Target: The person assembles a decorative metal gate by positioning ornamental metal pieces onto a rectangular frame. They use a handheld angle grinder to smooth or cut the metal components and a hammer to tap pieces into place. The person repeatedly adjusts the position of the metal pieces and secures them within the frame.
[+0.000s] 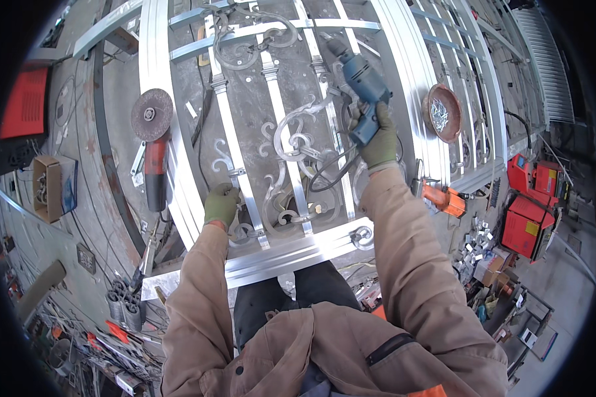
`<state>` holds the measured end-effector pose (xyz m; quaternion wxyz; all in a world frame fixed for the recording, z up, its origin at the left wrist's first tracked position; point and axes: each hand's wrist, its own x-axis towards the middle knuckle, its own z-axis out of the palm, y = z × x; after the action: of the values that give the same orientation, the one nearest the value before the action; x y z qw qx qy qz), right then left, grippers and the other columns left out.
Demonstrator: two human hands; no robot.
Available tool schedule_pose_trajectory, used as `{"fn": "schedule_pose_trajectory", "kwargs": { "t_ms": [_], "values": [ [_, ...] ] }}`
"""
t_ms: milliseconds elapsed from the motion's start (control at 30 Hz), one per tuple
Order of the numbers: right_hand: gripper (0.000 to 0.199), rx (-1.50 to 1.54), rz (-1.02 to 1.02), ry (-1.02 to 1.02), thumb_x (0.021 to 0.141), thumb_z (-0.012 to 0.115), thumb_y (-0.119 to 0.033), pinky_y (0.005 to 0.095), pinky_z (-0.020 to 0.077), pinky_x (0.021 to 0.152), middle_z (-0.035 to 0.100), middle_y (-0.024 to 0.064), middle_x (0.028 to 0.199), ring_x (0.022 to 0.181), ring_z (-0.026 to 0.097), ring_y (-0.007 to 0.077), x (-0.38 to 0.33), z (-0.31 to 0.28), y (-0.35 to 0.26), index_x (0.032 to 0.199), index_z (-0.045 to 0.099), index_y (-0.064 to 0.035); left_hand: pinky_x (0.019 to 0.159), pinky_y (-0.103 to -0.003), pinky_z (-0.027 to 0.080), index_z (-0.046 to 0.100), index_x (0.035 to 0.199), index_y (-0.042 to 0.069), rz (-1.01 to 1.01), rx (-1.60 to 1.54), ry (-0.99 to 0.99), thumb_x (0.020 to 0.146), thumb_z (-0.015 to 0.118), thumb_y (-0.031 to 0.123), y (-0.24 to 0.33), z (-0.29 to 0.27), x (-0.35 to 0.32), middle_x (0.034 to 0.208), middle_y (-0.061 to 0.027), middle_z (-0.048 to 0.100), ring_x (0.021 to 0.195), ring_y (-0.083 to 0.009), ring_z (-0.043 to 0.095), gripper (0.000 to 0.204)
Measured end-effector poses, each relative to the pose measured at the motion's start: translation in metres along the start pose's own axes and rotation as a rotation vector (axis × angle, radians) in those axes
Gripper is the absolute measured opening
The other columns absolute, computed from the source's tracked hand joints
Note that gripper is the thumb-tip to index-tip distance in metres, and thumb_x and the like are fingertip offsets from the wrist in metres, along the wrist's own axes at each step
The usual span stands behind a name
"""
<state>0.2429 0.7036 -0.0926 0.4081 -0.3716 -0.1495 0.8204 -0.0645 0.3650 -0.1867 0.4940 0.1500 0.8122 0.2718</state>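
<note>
The right hand (379, 139), gloved, has its fingers wrapped around a blue drill (363, 86) at upper centre, the drill's long axis slanting up-left with its tip toward the gate (291, 251) bars. The left hand (221, 205), lower left of centre, presses its curled fingers on a scroll (245, 231) near the gate's bottom rail. A grinder (153, 142) lies left; a bowl (442, 112) of screws sits right.

Green gloves, tan jacket sleeves
</note>
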Motion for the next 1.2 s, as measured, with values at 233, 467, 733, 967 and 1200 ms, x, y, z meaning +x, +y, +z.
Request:
{"fn": "schedule_pose_trajectory", "kwargs": {
  "t_ms": [233,467,733,967,1200],
  "values": [
    [0.051,0.002,-0.122,-0.003,0.112,0.076,-0.050,0.0497,0.0640,0.087,0.078,0.0154,0.114,0.098,0.077,0.0325,0.117,-0.017,-0.061,0.130,0.070,-0.0028,0.082,-0.037,0.061,0.084,0.125,-0.001,-0.015,-0.085,0.005,0.108,0.076,0.025,0.001,0.006,-0.005,0.097,-0.0121,0.086,0.089,-0.0212,0.081,0.033],
    [0.047,-0.092,-0.166,0.061,0.119,0.066,-0.045,0.0614,0.0622,0.096,0.079,0.0123,0.122,0.112,0.076,0.0385,0.239,-0.013,-0.080,0.150,0.065,-0.0101,0.080,-0.035,0.063,0.080,0.131,-0.004,-0.001,0.007,0.033,0.110,0.074,0.026,0.000,0.008,-0.004,0.098,-0.0119,0.085,0.089,-0.0183,0.080,0.037],
    [0.060,-0.738,-0.150,0.309,0.108,0.080,-0.052,0.0598,0.0675,0.088,0.078,0.0147,0.131,0.112,0.079,0.0363,0.259,0.010,-0.093,0.153,0.066,-0.0144,0.083,-0.036,0.062,0.083,0.134,-0.002,-0.075,-0.044,0.027,0.108,0.077,0.027,0.010,0.006,-0.007,0.100,-0.0127,0.086,0.091,-0.0196,0.081,0.039],
    [0.078,-1.509,-0.092,0.409,0.101,0.084,-0.061,0.0386,0.0653,0.075,0.082,0.0148,0.129,0.106,0.082,0.0256,0.227,0.036,-0.103,0.152,0.071,-0.0047,0.081,-0.035,0.061,0.082,0.136,0.000,-0.127,-0.057,0.010,0.110,0.078,0.029,0.005,0.006,-0.008,0.100,-0.0110,0.085,0.089,-0.0185,0.080,0.039],
    [0.058,-1.432,-0.045,0.378,0.100,0.082,-0.051,0.0410,0.0625,0.075,0.080,0.0141,0.120,0.094,0.077,0.0266,0.191,0.031,-0.115,0.143,0.079,-0.0126,0.079,-0.035,0.062,0.082,0.136,-0.002,-0.058,-0.081,-0.006,0.110,0.077,0.028,-0.002,0.007,0.003,0.098,-0.0113,0.085,0.087,-0.0187,0.079,0.040]
  ]
}}
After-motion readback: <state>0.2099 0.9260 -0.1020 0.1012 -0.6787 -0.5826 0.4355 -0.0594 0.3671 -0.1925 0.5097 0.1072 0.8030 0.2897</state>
